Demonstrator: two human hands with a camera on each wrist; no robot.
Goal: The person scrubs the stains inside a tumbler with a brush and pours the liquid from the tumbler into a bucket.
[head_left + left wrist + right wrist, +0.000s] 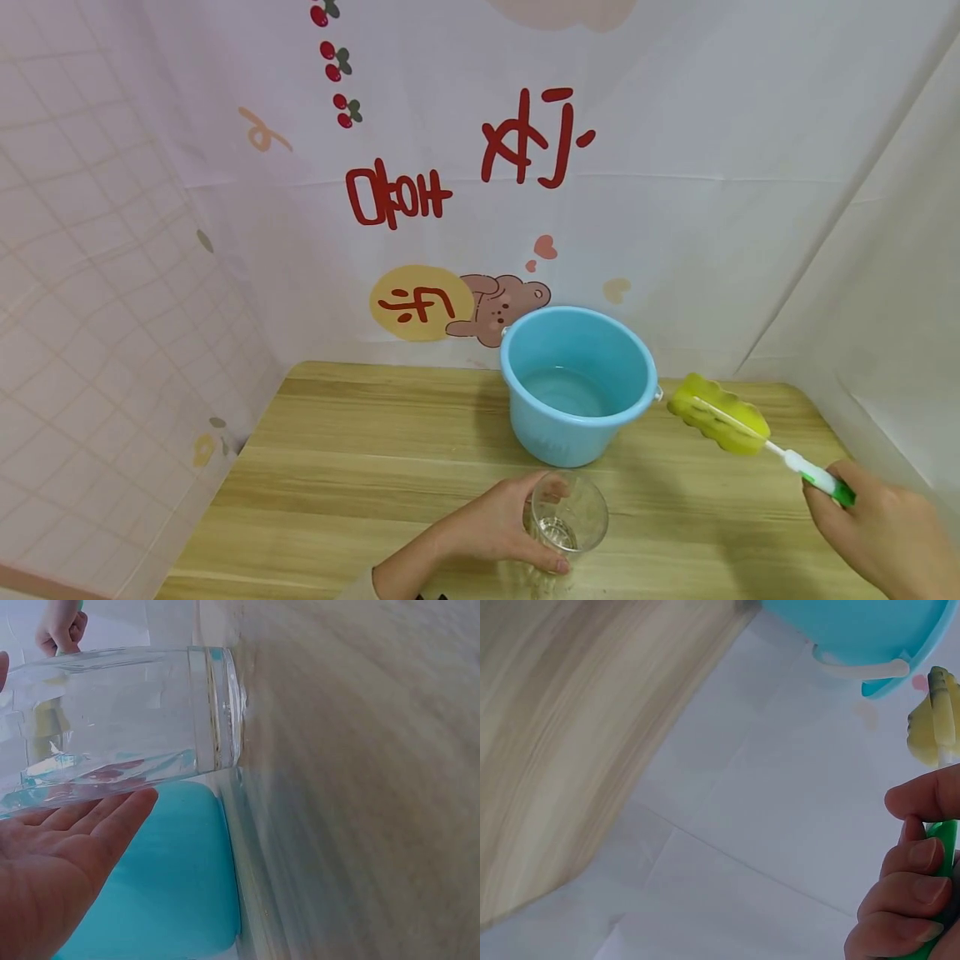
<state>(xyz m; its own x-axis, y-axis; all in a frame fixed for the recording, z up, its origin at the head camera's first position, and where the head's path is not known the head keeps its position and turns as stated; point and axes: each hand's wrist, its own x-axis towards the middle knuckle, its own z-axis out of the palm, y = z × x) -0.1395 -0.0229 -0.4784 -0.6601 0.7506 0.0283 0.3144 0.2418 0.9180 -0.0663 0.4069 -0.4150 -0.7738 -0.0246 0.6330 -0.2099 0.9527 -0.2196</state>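
Note:
A clear glass stands upright on the wooden table, and my left hand holds it from the side, thumb at the near side and fingers round the far side. Seen from the left wrist, the fingers of the left hand lie along the wall of the glass. Raised at the right, my right hand grips a sponge brush by its white and green handle. The brush's yellow, wavy-edged sponge head points toward the bucket. In the right wrist view, fingers curl round the green grip.
Behind the glass is a light blue bucket with water in it and a white handle. The wooden table backs onto a printed white cloth. Cloth also hangs along the left and right sides.

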